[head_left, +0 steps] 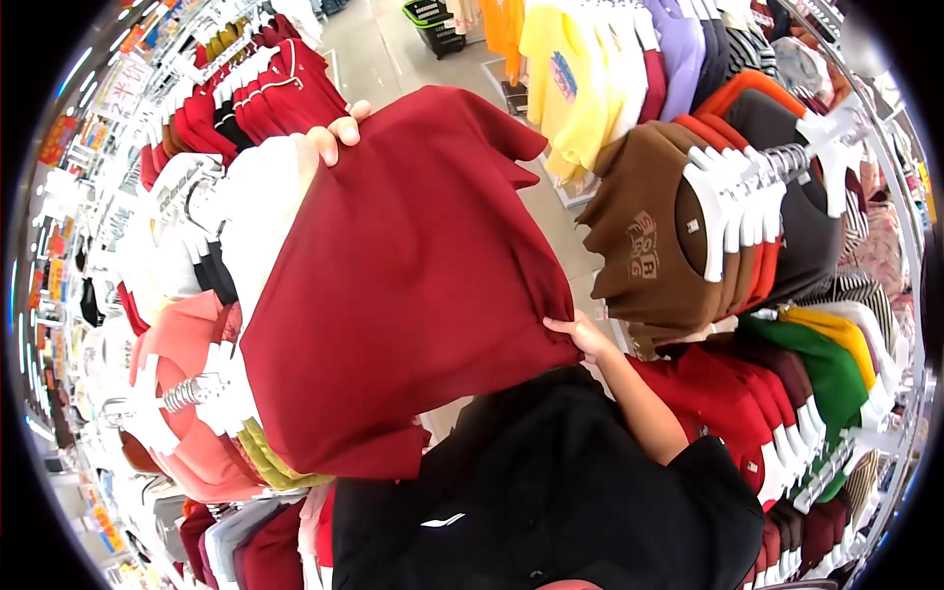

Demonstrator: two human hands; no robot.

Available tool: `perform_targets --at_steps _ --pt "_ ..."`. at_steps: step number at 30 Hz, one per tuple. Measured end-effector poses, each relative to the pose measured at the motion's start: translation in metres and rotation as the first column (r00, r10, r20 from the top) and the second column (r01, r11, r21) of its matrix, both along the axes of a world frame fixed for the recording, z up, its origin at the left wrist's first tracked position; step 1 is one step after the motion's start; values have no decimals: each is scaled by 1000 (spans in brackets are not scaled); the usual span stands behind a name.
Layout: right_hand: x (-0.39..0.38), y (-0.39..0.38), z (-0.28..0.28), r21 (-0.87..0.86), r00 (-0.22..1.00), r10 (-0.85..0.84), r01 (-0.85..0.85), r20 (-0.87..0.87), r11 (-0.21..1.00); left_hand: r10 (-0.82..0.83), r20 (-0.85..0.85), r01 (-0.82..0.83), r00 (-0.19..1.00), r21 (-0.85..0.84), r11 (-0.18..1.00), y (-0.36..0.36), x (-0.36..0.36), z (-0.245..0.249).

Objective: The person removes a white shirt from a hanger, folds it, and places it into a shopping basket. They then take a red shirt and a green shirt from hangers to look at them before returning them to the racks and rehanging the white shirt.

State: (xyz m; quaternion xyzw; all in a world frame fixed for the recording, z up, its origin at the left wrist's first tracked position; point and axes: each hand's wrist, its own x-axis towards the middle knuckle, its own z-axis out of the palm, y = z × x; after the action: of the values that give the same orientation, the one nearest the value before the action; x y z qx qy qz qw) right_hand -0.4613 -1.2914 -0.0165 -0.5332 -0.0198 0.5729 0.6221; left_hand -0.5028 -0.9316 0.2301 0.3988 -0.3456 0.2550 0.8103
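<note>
A dark red T-shirt (413,265) is spread out in front of my black top, sideways to me. My left hand (339,135) grips its far left edge, with the fingertips folded over the cloth; the rest of that hand and its arm are hidden behind the shirt. Nearer my body, my right hand (582,334) pinches the right edge, where the fabric bunches into creases. Between the two hands the cloth hangs fairly flat, its lower left corner drooping beside a rack of coral shirts (182,339).
Brown T-shirts (654,231) on white hangers crowd the right side, with red shirts (728,398) below them. Yellow shirts (560,88) hang further off. More red garments (265,93) fill the upper left. A black-and-green basket (435,28) stands on the aisle floor (379,49).
</note>
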Motion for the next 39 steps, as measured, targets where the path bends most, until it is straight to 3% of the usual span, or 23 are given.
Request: perform_targets --at_steps 4,9,13,16,21,27,28,29,30,31,32,34,36,38,39 --pt "55 35 -1 22 993 81 -83 80 996 20 -36 -18 999 52 998 41 52 10" --pt "108 79 -21 41 985 58 -66 164 997 73 -94 -58 993 148 987 88 105 14" --pt "147 107 -46 58 996 77 -80 42 995 109 -127 -79 986 217 973 121 139 14" --pt "170 124 -30 120 995 -95 98 -32 988 118 -132 -77 984 284 956 147 164 11" --pt "193 136 -28 106 975 -168 184 -143 977 137 -119 -72 983 432 899 192 185 5" --pt "207 144 -22 -72 969 -200 191 -146 979 221 -8 -164 975 645 746 250 199 -16" --pt "206 145 -29 -75 979 -200 197 -27 977 270 36 -220 962 688 692 250 195 -18" --pt "203 146 -41 -76 976 -196 203 93 976 426 33 -323 904 705 631 222 191 -8" --pt "202 146 -58 -76 959 -189 209 213 975 695 -21 -467 719 726 505 168 183 8" --pt "206 143 -75 -201 925 -35 119 379 972 892 -53 -540 448 779 318 124 181 17" --pt "206 146 -66 -160 903 -44 123 427 979 972 -27 -550 233 821 155 98 188 22" --pt "213 154 -10 -76 848 -64 122 527 990 984 158 -614 81 786 -76 87 201 15" --pt "227 166 65 119 925 -58 14 377 993 906 421 -673 44 682 -285 105 212 -3" --pt "234 183 122 380 925 -66 -89 375 921 875 484 -624 -12 680 -385 106 214 -11" --pt "237 193 147 420 886 -55 -163 460 893 851 523 -603 -44 665 -440 109 218 -15"
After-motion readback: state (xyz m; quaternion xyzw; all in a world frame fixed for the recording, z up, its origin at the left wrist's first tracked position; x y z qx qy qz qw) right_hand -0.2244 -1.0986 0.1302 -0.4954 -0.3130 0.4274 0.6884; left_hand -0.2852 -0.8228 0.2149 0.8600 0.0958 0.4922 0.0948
